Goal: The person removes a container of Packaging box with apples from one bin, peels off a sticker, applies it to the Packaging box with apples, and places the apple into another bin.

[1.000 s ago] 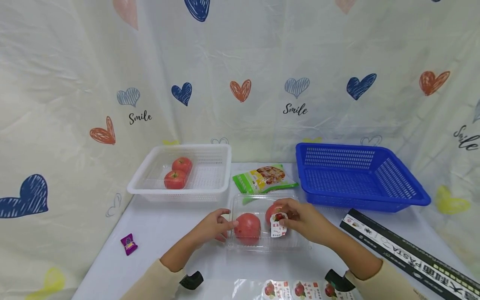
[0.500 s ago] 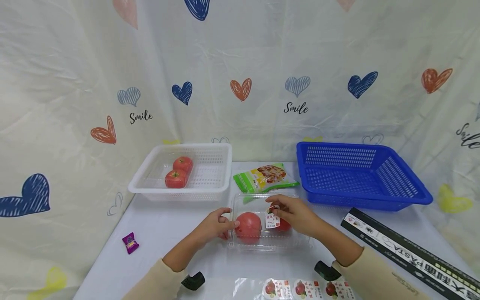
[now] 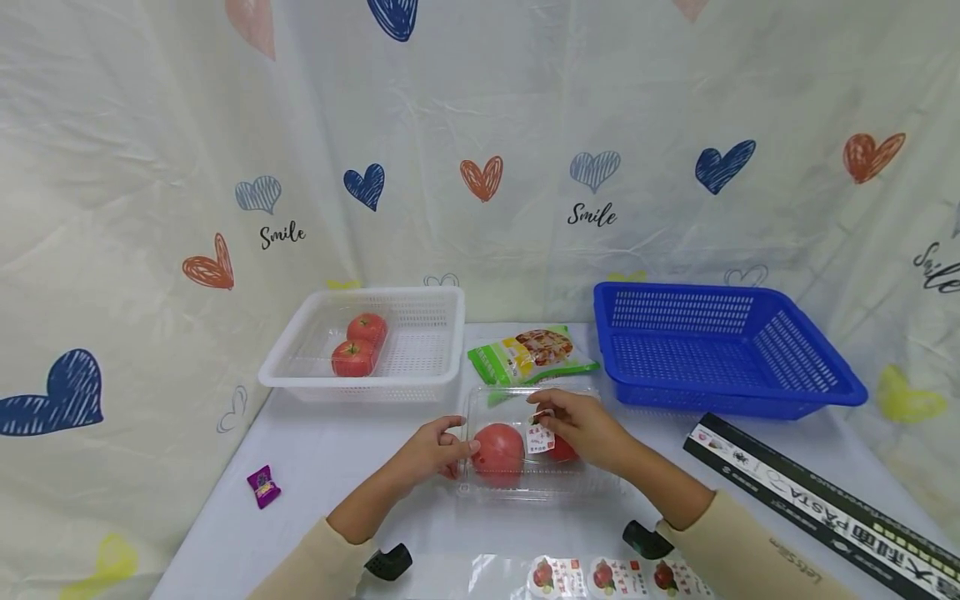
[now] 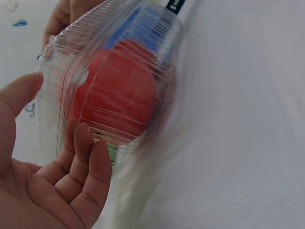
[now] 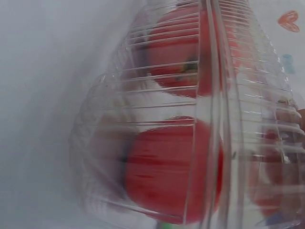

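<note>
Labelling is the step in hand: the clear clamshell box with two tomatoes sits on the white table, just near of the green snack packet and between the white basket and the blue basket. Your right hand pinches a small sticker between thumb and fingers and lays it on the lid, over the right tomato. Your left hand steadies the box's left end, fingers loosely curled against its ribbed wall, thumb apart. Next, I judge, you need to press the sticker flat while keeping the box from sliding.
</note>
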Available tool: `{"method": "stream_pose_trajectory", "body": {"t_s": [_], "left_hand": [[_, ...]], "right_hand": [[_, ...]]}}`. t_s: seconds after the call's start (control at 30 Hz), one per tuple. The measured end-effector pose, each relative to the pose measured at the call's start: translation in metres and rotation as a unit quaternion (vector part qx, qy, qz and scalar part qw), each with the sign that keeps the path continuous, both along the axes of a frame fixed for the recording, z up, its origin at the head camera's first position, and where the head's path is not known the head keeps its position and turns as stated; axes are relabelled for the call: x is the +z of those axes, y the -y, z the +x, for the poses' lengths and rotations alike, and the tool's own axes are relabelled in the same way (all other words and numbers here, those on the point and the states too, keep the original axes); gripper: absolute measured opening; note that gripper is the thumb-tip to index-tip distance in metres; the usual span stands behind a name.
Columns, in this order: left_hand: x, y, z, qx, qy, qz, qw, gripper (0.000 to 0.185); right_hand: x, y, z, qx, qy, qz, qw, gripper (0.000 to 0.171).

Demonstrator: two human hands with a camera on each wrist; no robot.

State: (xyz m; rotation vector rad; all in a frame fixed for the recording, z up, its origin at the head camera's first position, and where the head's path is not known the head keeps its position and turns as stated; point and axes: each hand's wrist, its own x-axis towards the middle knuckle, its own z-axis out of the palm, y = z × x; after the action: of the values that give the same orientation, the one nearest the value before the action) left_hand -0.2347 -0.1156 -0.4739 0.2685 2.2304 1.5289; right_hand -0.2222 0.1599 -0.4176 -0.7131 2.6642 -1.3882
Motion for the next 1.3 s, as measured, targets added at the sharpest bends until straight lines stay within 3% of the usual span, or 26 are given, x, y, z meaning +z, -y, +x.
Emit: {"method": "stream_pose_trajectory", "body": {"t_s": [0.63,0.93,1.07,1.2,1.3], "left_hand": [[0.004,-0.001,0.004,-0.001,0.009,0.000,1.0000,0.081],[0.029,-0.003,0.014,-0.013,0.016,0.011,0.9997,0.075],[0.020,-0.002,0.010,-0.011,0.015,0.011,0.9998,0.077],[0.006,-0.001,0.003,-0.007,0.010,0.005,0.9999,0.080],[0.002,0.000,0.001,-0.005,0.011,0.003,0.9999,0.083]], "right_hand": [[-0.005,-0.003,0.005,-0.008,-0.023,0.072,0.997,0.047],[-0.004,-0.005,0.004,0.000,-0.026,0.094,0.995,0.049],[-0.001,-0.009,0.000,0.027,-0.023,0.107,0.994,0.050],[0.001,-0.014,-0.007,0.048,0.005,0.121,0.992,0.052],[0.002,-0.016,-0.011,0.057,0.031,0.130,0.989,0.053]]}}
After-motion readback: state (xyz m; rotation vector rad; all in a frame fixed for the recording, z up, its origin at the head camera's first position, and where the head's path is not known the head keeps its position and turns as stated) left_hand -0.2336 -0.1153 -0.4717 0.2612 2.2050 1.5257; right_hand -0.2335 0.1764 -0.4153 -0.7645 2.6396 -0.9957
